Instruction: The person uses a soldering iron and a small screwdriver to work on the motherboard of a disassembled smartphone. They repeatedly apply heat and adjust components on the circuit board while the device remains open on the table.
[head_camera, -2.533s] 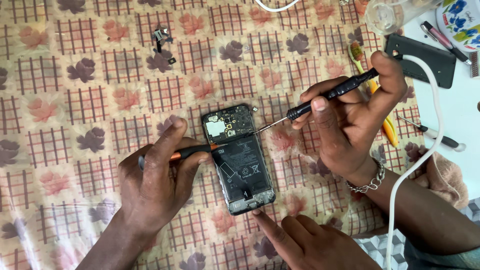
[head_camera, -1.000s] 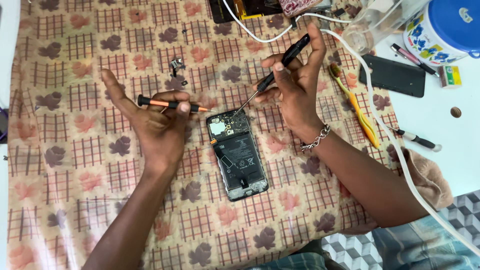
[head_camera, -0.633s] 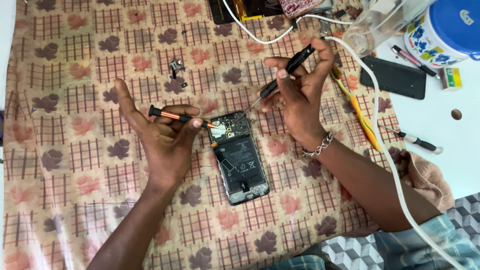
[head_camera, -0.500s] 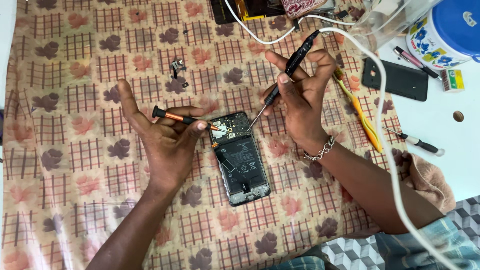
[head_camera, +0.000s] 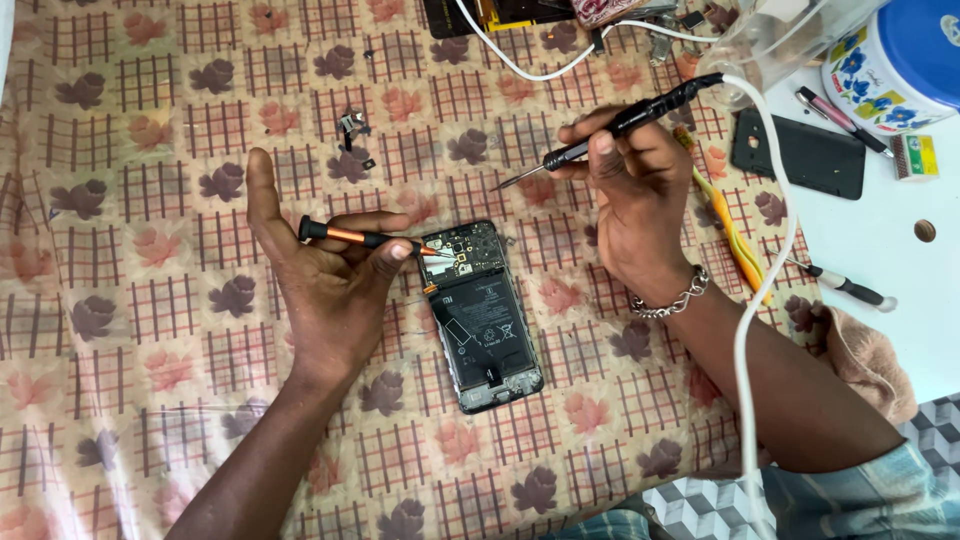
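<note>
The round blue-lidded container (head_camera: 905, 60) with a flower pattern is cut off by the top and right edges. A clear plastic item (head_camera: 775, 40) beside it runs off the top. A dark device (head_camera: 500, 12) at the top edge shows only its lower part. Small metal parts (head_camera: 352, 128) on the patterned cloth (head_camera: 150, 200) are too small to identify. The white cable (head_camera: 750, 330) leaves the frame at the bottom.

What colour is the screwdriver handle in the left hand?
Orange with black ends, on the screwdriver; head view.
</note>
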